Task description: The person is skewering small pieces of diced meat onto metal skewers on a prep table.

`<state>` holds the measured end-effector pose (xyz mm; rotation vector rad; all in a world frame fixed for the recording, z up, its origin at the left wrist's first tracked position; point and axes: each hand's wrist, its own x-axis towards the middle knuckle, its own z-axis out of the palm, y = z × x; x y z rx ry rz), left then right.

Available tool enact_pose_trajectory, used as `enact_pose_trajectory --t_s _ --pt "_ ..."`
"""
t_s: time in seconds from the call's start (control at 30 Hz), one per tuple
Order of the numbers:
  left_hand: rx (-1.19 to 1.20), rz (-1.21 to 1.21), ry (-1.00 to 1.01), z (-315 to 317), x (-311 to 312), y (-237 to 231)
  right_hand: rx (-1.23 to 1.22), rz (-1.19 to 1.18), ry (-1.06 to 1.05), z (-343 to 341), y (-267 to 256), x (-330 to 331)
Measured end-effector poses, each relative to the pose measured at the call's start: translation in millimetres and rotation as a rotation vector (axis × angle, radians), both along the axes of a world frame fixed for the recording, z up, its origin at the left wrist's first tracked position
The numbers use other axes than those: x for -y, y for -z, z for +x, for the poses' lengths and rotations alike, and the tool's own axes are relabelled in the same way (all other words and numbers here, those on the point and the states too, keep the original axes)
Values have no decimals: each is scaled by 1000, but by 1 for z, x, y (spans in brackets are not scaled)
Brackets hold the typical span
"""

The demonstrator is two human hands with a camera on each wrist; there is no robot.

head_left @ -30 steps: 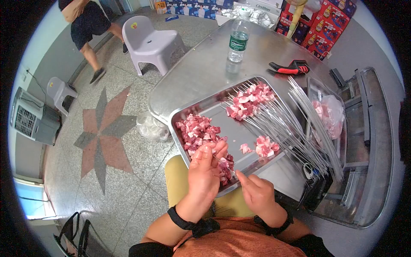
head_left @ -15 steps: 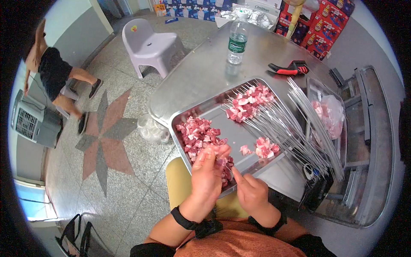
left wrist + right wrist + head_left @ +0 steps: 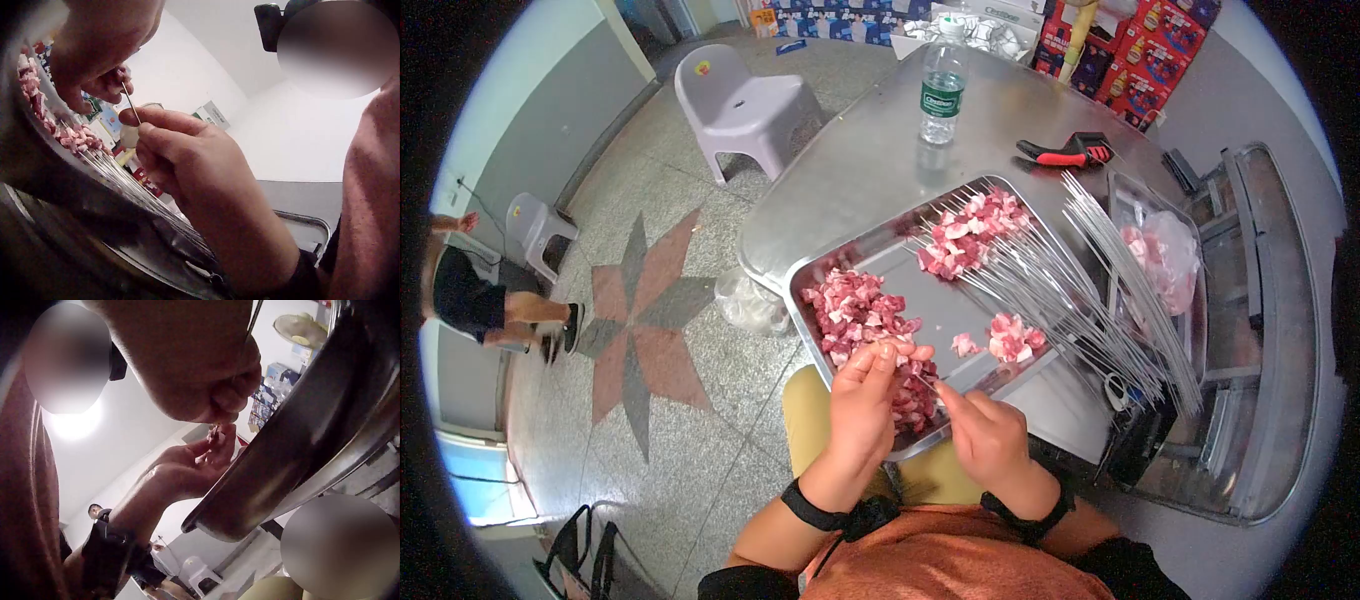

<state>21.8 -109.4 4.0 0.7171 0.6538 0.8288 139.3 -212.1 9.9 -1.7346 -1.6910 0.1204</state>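
Over the near left side of a metal tray (image 3: 800, 330), my left hand (image 3: 858, 405) pinches a small piece of meat (image 3: 120, 73). My right hand (image 3: 992, 438) holds a thin metal skewer (image 3: 130, 100) between thumb and index finger, its far end at the meat in the left fingers. Below the left hand lies a heap of diced raw meat (image 3: 850, 305). Loaded meat skewers (image 3: 975, 235) lie side by side at the tray's far end, their bare rods reaching over its right rim. A small pile of pale pieces (image 3: 1012, 338) sits near the right rim.
Loose bare skewers (image 3: 1135, 300) lie right of the tray, beside a bag of meat (image 3: 1168, 265). A water bottle (image 3: 941, 95) and a black-and-red tool (image 3: 1068, 151) stand farther back on the metal table (image 3: 860, 160). A person (image 3: 475, 295) walks at far left, near plastic chairs (image 3: 745, 105).
The walking person has crossed from the upper left to the far left edge. Both hands stay together over the tray, the skewer and meat still between them, with only slight shifts.
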Motion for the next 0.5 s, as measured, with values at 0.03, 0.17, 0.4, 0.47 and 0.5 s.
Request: enact_pose_trajectory --t_s 0.03,0.17,0.4,0.47,0.5 --pt "0 -3 3 1 2 2 0 -3 3 1 0 0" --pt "-97 -78 85 2 5 1 1 -9 20 4 3 0" --pt "-662 876 149 -42 -42 -12 -6 -15 79 36 0 15" --pt "-731 1096 320 -46 -41 -18 6 -30 96 45 2 19" --pt "-779 1321 495 -47 -40 -21 -4 -36 95 46 2 22"
